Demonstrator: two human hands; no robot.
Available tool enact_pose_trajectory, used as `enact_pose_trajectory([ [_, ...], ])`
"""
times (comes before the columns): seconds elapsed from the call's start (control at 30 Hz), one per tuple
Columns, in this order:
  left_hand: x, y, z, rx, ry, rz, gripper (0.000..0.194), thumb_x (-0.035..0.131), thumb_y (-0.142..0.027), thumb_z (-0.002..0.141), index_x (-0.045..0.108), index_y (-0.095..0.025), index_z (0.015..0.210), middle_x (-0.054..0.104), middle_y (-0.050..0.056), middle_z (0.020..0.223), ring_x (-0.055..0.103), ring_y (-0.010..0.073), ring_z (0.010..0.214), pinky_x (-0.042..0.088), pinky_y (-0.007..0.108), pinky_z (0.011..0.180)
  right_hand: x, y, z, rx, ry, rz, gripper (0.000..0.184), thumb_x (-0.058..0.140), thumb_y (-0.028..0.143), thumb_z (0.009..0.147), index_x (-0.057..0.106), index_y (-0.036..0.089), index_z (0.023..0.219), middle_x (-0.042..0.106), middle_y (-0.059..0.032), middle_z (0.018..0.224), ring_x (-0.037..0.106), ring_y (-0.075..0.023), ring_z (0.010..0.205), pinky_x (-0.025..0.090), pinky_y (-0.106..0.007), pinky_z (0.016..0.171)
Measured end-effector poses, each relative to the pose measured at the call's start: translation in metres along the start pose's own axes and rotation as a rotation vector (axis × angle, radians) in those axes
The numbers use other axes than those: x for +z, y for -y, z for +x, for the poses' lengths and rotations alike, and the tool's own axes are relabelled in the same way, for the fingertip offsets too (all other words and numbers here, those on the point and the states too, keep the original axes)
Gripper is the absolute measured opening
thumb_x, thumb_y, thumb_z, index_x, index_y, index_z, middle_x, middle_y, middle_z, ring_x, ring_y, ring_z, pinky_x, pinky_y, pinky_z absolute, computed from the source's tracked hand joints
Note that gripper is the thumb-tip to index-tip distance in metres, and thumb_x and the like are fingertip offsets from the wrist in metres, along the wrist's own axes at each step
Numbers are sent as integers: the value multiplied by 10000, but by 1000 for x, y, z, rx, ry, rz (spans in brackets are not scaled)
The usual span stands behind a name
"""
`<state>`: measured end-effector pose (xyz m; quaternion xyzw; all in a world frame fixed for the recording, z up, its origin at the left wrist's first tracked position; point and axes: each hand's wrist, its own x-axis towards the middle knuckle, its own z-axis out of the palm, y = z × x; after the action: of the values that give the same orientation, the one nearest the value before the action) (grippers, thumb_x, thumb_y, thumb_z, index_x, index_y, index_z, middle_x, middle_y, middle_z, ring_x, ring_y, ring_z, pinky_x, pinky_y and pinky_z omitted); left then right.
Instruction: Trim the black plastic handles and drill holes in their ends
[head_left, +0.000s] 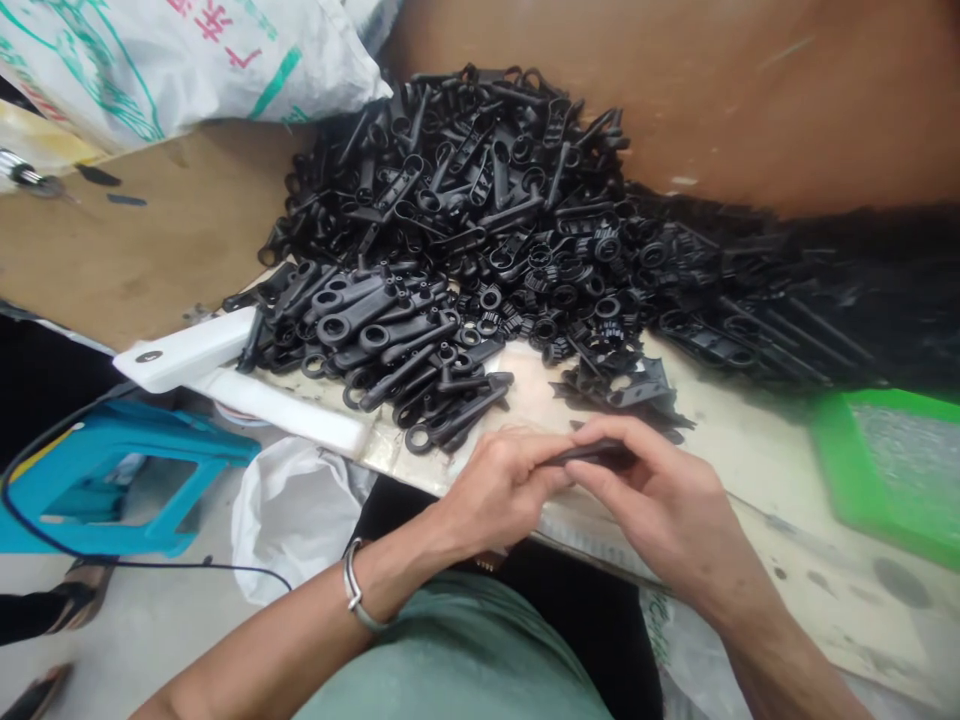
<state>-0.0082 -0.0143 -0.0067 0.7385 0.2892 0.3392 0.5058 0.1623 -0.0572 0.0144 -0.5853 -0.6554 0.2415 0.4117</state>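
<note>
Both my hands meet over the front edge of the workbench, closed on one black plastic part [592, 455]. My left hand [502, 480] pinches its left end between thumb and fingers. Thumb and fingertips of my right hand [652, 500] grip the other end. Much of the part is hidden by my fingers, so its exact kind does not show. Just beyond my hands lie some flat black pieces [630, 385]. Ahead and to the left, black ring-ended plastic handles [375, 335] lie in rough rows.
A large heap of loose black plastic parts [480, 170] fills the back. On the right stands a green tray [855, 470] with small clear pieces. At left are a white lever-shaped fixture [187, 350], a printed sack [225, 70], a blue stool [165, 440] and a white bag [292, 510].
</note>
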Motion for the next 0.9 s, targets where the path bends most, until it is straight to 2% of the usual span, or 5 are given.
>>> enact_pose_trajectory([
  [0.27, 4, 14, 0, -14, -77, -7, 226, 611, -180, 914, 758, -190, 1086, 770, 41, 982, 696, 179, 877, 520, 257, 797, 15, -9, 3, 79, -42, 15, 101, 671, 278, 806, 704, 230, 887, 740, 23, 865, 673, -149, 719, 526, -224, 621],
  [0.47, -3, 3, 4, -158, 45, -275, 244, 592, -257, 916, 720, -136, 1084, 733, 66, 999, 647, 201, 934, 497, 303, 860, -5, -8, 5, 96, 90, -12, 308, 657, 419, 850, 709, 228, 1086, 742, -28, 998, 694, -199, 820, 559, -280, 690],
  [0.57, -5, -3, 5, -212, 170, -380, 195, 599, -278, 890, 696, -121, 953, 652, 29, 827, 560, 143, 765, 446, 265, 737, -16, -6, 6, 159, 151, -47, 406, 524, 529, 941, 725, 212, 1096, 715, -16, 757, 644, -167, 590, 516, -266, 547],
  [0.73, -5, -9, 5, -293, 215, -428, 214, 590, -290, 901, 622, -137, 754, 549, -8, 697, 485, 102, 670, 405, 235, 673, -12, 1, 6, 119, -27, -115, 373, 520, 498, 954, 739, 197, 941, 650, 6, 636, 556, -124, 473, 465, -254, 516],
  [0.9, -9, -11, 2, -318, 218, -449, 286, 603, -354, 909, 655, -132, 736, 605, 8, 672, 540, 108, 649, 427, 227, 663, -3, 0, 0, 229, -87, 139, 272, 678, 471, 881, 737, 207, 848, 630, 14, 630, 530, -105, 465, 430, -211, 432],
])
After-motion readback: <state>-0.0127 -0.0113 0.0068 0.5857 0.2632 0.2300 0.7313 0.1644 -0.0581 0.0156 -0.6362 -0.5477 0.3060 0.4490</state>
